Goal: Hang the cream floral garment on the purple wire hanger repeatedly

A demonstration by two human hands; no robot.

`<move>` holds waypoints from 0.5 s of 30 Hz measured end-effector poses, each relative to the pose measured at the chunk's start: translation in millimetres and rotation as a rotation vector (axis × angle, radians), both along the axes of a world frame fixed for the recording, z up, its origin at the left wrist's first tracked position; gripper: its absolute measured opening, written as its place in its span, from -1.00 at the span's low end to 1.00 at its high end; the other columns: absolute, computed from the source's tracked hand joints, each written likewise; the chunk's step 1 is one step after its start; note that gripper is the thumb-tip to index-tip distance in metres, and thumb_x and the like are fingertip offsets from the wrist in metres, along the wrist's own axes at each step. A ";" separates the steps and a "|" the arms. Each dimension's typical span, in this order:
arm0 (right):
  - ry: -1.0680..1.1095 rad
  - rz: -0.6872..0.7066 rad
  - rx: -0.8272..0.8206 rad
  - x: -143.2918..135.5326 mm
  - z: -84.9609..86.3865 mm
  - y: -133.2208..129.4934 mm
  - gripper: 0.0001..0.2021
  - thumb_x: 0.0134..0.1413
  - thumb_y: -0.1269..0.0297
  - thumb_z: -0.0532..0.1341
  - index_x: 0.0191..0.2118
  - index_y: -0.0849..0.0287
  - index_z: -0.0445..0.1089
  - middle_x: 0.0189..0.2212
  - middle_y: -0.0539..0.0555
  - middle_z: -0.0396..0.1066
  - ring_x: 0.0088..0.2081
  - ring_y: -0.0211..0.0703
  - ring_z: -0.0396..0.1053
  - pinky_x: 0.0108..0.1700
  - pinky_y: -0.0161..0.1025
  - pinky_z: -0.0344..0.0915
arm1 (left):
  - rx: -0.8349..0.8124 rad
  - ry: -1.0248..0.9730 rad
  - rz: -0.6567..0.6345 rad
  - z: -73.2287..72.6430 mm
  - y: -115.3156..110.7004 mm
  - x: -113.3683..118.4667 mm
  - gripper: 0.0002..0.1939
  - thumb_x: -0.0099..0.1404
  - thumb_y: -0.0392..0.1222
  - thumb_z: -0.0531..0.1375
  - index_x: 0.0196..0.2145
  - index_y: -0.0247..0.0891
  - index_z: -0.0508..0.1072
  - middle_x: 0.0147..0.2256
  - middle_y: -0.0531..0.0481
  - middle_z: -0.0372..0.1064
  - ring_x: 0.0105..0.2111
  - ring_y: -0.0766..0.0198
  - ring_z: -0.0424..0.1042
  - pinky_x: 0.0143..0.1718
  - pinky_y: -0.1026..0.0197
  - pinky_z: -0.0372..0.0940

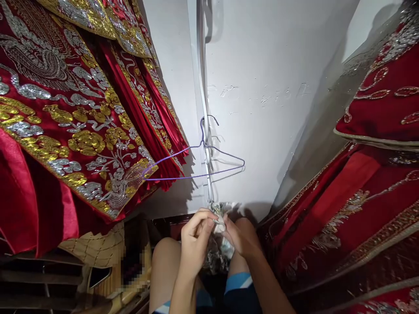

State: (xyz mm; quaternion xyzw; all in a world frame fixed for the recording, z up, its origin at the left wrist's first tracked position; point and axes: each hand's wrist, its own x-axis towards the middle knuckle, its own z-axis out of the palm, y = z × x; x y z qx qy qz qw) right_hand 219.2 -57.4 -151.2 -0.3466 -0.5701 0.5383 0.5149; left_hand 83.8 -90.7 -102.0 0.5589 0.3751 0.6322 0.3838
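My left hand (195, 231) pinches a crumpled piece of pale patterned fabric (220, 226) between thumb and fingers. On the other side of it, my right hand (236, 237) has its fingers closed on the same fabric. The fabric is off-white with greenish and grey marks, and more of it hangs down between my knees. Just beyond my hands, a thin purple clothes hanger (193, 176) hangs bare in front of the white wall. Its hook sits by a white vertical strip (200, 78).
Red garments with gold and silver embroidery (87, 141) hang at the left. More red beaded garments (347, 205) hang along the right. A slatted wooden seat (119, 301) with a phone (100, 276) and a woven item (98, 246) stands at the lower left.
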 end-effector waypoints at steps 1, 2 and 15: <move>0.004 0.105 -0.002 -1.4 4.3 -1.5 -0.55 0.11 -0.20 0.21 -0.48 0.11 0.37 -0.59 -0.01 0.27 -0.45 -0.16 0.26 -0.40 -0.26 0.24 | 0.033 0.031 0.025 1.5 2.0 -3.2 -0.74 0.31 0.02 0.26 -0.36 -0.25 0.54 -0.36 -0.05 0.39 -0.33 0.21 0.37 -0.26 0.26 0.28; -0.004 0.221 -0.009 -2.3 8.9 -2.2 -0.58 0.04 -0.17 0.29 -0.47 0.12 0.37 -0.58 -0.02 0.26 -0.45 -0.17 0.25 -0.40 -0.26 0.24 | 0.060 0.052 0.056 2.5 4.8 -7.1 -0.76 0.32 0.00 0.25 -0.35 -0.24 0.55 -0.34 -0.06 0.39 -0.28 0.19 0.39 -0.22 0.25 0.29; -0.251 -0.040 0.371 39.3 94.7 54.0 -0.80 -0.20 0.45 0.26 -0.58 0.14 0.19 -0.60 -0.12 0.13 -0.52 -0.31 0.12 -0.48 -0.36 0.04 | -0.235 0.977 -0.253 -45.8 7.2 -65.8 -0.64 0.34 0.11 0.14 -0.31 -0.23 0.53 -0.32 -0.08 0.54 -0.29 0.06 0.48 -0.19 0.17 0.31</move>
